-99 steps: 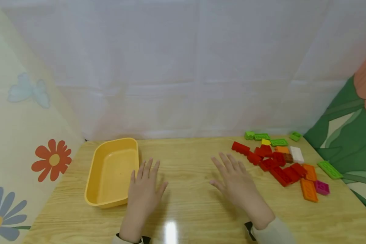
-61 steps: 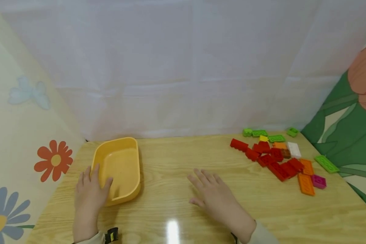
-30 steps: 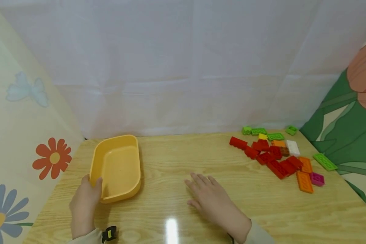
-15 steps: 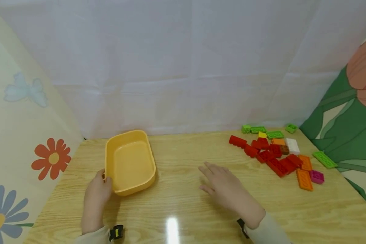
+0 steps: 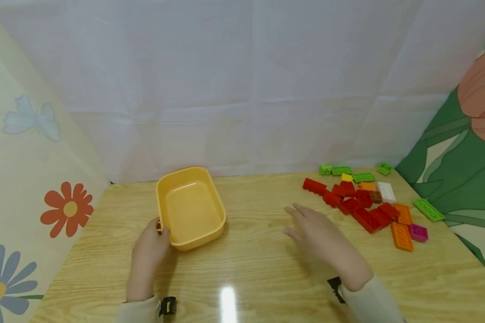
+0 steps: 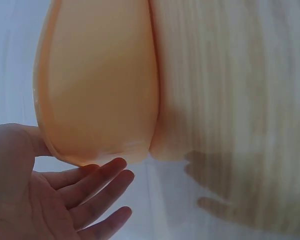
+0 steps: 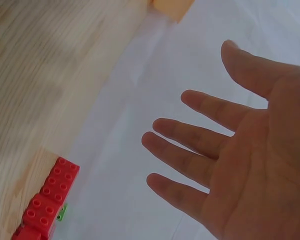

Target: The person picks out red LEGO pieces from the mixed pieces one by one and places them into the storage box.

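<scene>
My left hand [image 5: 150, 246] grips the near left corner of a yellow plastic bin [image 5: 194, 208], thumb over the rim and fingers on the outside. Nothing lies in the bin. The left wrist view shows the outer wall of the bin [image 6: 100, 85] and my left hand [image 6: 55, 195] at its rim. Over the table my right hand [image 5: 323, 237] is held with fingers extended and nothing in it. Just past it lies a pile of red building bricks [image 5: 363, 211]. My right hand [image 7: 240, 155] shows its palm in the right wrist view, apart from the red bricks [image 7: 52, 192].
Around the red pile lie green bricks [image 5: 363, 178], a yellow brick [image 5: 346, 178], a white brick [image 5: 386, 192], orange bricks [image 5: 402, 236], a brown brick [image 5: 376, 197] and a magenta brick [image 5: 419, 233]. A white cloth [image 5: 226, 89] hangs behind the wood-grain table [image 5: 250, 273].
My left hand moved to the bin, took hold of its near left corner and slid it rightward. My right hand went left, then back right toward the bricks.
</scene>
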